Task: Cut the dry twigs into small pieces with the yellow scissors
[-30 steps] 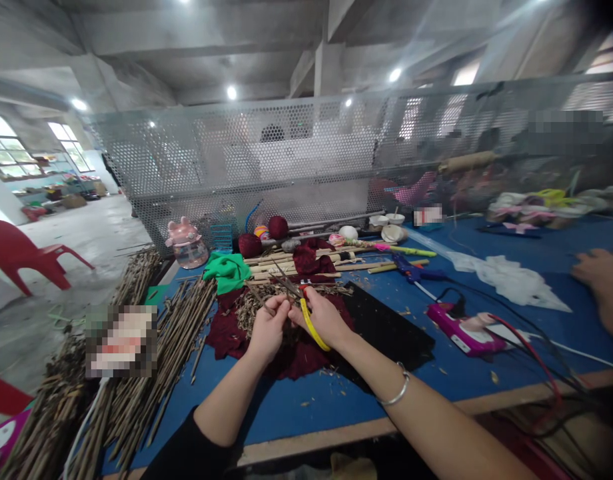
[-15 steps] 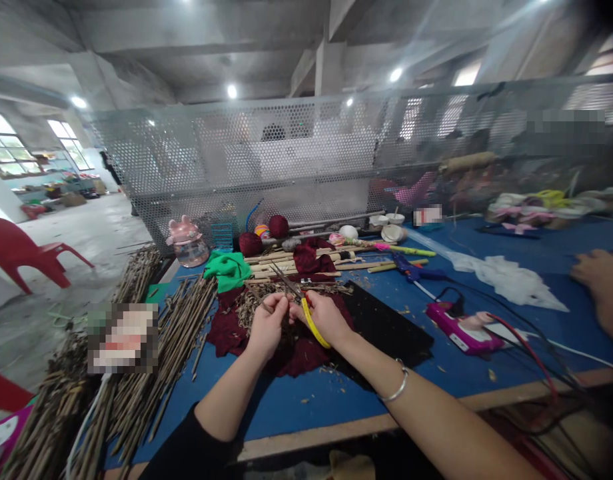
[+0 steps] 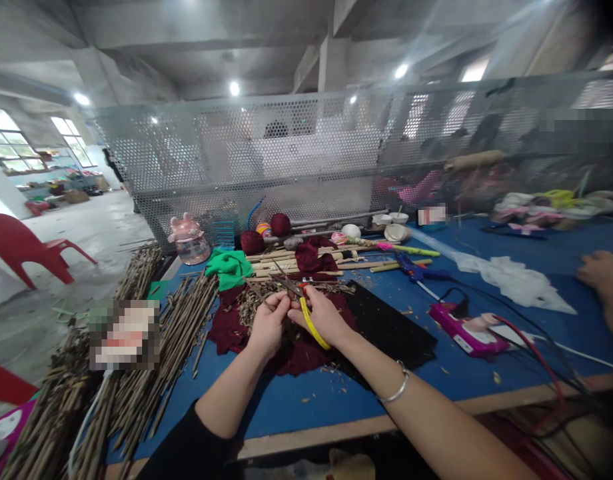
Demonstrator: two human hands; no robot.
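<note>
My right hand (image 3: 322,316) is closed around a pair of scissors (image 3: 312,328) with a yellow handle. Their metal blades point up and to the left, a little apart. Close beside it, my left hand (image 3: 267,325) pinches a thin dry twig (image 3: 259,293) near the blades. Both hands are over a dark red cloth (image 3: 229,330) that bears a heap of dry plant clippings (image 3: 247,308). To the left of my left hand lies a large pile of long dry sticks (image 3: 156,373).
A green cloth (image 3: 229,265), a pink-lidded jar (image 3: 189,241) and dark red yarn balls (image 3: 280,224) stand at the back. Right are a black mat (image 3: 391,327), a blue glue gun (image 3: 411,267) and a purple power strip (image 3: 461,333) with cables. Another person's hand (image 3: 604,277) rests far right.
The scissor blades have spread slightly and shifted a little beside the twig. My hands stay nearly in place; the whole view has moved slightly.
</note>
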